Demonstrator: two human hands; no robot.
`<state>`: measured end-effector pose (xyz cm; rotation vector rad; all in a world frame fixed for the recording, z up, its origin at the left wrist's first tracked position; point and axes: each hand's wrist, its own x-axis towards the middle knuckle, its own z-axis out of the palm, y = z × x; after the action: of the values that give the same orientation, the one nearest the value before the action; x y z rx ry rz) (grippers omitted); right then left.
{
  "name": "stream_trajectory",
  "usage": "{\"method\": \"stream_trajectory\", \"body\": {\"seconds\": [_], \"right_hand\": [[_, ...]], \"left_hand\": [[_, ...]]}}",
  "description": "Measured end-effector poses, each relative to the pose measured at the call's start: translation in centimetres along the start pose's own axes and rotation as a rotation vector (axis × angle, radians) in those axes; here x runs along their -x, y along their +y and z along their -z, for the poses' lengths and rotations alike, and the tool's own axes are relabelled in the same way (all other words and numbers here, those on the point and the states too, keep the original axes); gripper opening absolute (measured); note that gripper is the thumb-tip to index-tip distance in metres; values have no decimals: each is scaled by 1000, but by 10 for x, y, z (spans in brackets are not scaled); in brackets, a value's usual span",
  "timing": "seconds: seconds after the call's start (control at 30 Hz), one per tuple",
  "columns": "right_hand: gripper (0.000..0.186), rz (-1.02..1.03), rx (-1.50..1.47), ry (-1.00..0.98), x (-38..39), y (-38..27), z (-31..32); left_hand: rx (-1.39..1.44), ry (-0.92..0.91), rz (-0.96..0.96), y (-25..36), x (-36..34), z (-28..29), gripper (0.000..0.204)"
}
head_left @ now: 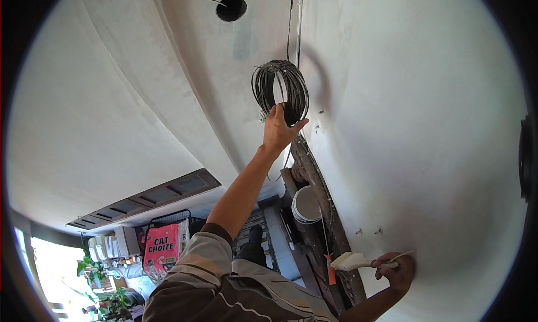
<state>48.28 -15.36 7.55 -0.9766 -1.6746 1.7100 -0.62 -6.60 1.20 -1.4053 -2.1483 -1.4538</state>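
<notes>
My left hand (279, 130) is raised high and closed around the lower part of a coil of dark cable (300, 89), its thumb pointing off to the right. The coil hangs close to the corner where the ceiling meets the white wall (443, 98). Down at the lower right, my right hand (397, 270) grips a paintbrush (352, 261) by its handle, right beside the wall. Its wide pale bristles point left. Some of the right fingers curl behind the handle and are partly hidden.
A white bucket (307, 204) sits among dark wooden beams (319, 182) below the coil. An orange-handled tool (330, 269) is near the brush. Small fixings (378, 231) stick out of the wall. A round hole (231, 9) opens in the ceiling. A red bag (162, 246) stands lower left.
</notes>
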Motion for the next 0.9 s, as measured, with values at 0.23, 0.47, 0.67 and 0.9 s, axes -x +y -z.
{"method": "stream_trajectory", "body": {"seconds": [0.23,0.47,0.67,0.9], "right_hand": [[33,13,9,-21,-1,-1,0],[27,16,25,-24,-1,-5,-3],[28,-27,41,-27,-3,-4,-1],[33,-20,53,-13,0,-4,-1]], "left_hand": [[-40,-34,-113,-3,5,-12,73],[-175,-244,38,26,-16,-15,72],[-245,-301,35,19,-32,-17,68],[-334,-354,88,24,-43,-26,63]]}}
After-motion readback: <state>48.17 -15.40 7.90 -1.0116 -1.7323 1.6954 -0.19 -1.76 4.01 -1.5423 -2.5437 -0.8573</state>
